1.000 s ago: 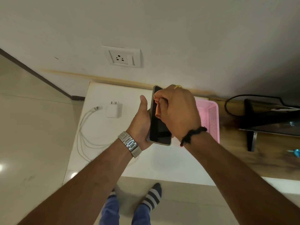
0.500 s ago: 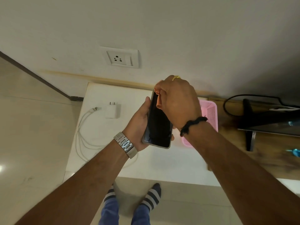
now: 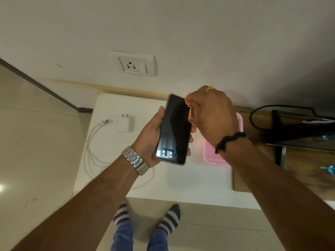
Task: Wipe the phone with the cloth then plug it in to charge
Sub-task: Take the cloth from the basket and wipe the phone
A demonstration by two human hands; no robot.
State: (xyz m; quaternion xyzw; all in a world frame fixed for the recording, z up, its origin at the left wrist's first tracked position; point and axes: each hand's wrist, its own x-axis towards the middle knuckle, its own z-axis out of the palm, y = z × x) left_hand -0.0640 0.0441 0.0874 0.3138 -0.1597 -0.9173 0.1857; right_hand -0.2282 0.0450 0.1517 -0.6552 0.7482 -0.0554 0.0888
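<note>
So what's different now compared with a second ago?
The phone has turned in the left hand, so its dark screen now faces the camera more fully. The right hand, pinching the orange cloth, has slid off the glass toward the phone's right edge. Charger, cable and pink basket haven't moved.

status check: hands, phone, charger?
Left hand gripping phone. Right hand pressing orange cloth at screen's right edge. Charger and cable unplugged on table; socket free.
</note>
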